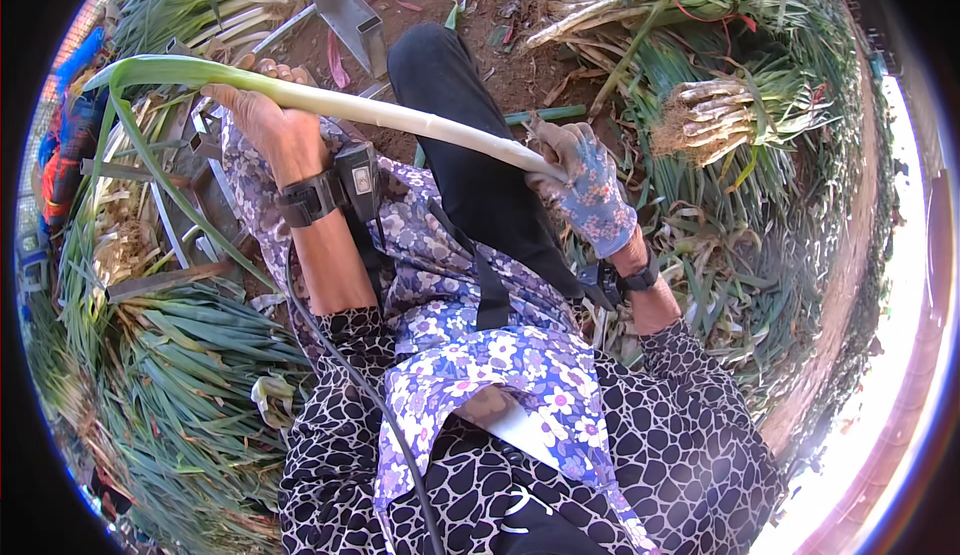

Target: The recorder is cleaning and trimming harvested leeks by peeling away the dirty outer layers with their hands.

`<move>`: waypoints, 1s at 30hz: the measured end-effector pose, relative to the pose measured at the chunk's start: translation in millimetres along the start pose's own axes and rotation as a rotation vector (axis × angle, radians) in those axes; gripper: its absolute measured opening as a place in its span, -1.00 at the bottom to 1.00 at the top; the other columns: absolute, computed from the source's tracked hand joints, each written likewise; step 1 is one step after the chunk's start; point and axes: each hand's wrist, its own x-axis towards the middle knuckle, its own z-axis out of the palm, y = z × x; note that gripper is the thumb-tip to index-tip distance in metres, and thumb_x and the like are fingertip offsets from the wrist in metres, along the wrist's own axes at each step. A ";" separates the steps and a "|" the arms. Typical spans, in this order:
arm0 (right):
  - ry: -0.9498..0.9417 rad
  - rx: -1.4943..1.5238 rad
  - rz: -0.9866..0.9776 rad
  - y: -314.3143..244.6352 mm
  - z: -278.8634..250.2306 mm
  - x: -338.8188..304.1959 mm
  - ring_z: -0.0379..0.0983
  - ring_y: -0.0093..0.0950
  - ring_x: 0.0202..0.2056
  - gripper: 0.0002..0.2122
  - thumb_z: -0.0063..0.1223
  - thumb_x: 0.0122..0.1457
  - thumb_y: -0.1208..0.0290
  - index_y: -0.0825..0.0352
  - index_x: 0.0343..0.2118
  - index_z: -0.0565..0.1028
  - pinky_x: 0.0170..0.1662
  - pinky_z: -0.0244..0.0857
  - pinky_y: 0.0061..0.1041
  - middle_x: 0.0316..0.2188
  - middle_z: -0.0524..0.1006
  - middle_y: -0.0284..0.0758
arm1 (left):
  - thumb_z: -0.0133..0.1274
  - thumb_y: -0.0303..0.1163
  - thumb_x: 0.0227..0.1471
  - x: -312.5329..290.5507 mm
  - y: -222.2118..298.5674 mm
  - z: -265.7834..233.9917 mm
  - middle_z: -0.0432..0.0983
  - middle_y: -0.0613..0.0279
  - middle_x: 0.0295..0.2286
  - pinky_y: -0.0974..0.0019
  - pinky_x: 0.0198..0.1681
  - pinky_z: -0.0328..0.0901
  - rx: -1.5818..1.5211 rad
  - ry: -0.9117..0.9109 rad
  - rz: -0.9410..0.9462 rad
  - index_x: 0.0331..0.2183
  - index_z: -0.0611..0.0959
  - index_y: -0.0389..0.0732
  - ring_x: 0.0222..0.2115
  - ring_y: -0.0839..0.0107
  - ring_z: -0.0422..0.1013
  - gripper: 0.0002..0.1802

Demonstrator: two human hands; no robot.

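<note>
At ten o'clock, our left hand (275,127) clasps a long white-and-green onion stalk (400,118) slanting through eleven; at two, our right hand (580,175), in a blue flowered fabric glove (603,210), tilts inward, clamped on its white end. White marks (515,530) on black cloth (550,535) at six are unreadable.
</note>
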 end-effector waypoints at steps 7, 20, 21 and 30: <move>-0.084 0.041 -0.007 1.3 -5.1 2.0 0.30 -0.23 -0.26 -0.46 0.20 -0.17 0.51 0.24 -0.03 0.34 -0.23 0.22 -0.28 -0.38 0.38 -0.28 | -0.26 0.25 0.05 -5.5 1.3 3.4 0.22 0.27 -0.63 0.35 -0.50 0.16 0.006 -0.018 0.037 -0.43 0.40 -0.21 -0.60 0.41 0.17 -0.37; -0.009 -0.116 -0.028 7.7 -0.3 2.4 0.29 -0.27 -0.21 -0.52 0.15 -0.21 0.58 0.16 -0.11 0.44 -0.14 0.22 -0.31 -0.32 0.40 -0.34 | -0.13 0.05 0.12 -17.7 2.5 12.1 0.23 0.25 -0.54 0.31 -0.41 0.23 0.016 0.025 0.114 -0.32 0.36 -0.20 -0.53 0.40 0.18 -0.55; -0.005 -0.093 -0.020 10.5 0.4 2.1 0.29 -0.28 -0.21 -0.55 0.15 -0.21 0.58 0.14 -0.14 0.46 -0.13 0.22 -0.31 -0.31 0.41 -0.35 | -0.09 -0.01 0.11 -18.2 1.2 12.2 0.24 0.25 -0.53 0.33 -0.42 0.22 -0.017 0.006 0.113 -0.32 0.36 -0.20 -0.52 0.40 0.18 -0.59; 0.038 -0.199 -0.105 20.5 5.9 3.3 0.31 -0.31 -0.21 -0.66 0.14 -0.21 0.55 0.12 -0.26 0.50 -0.16 0.20 -0.32 -0.32 0.45 -0.39 | 0.03 -0.18 0.09 -19.7 0.1 15.7 0.25 0.24 -0.55 0.37 -0.47 0.18 -0.092 0.031 0.123 -0.34 0.35 -0.21 -0.53 0.41 0.18 -0.68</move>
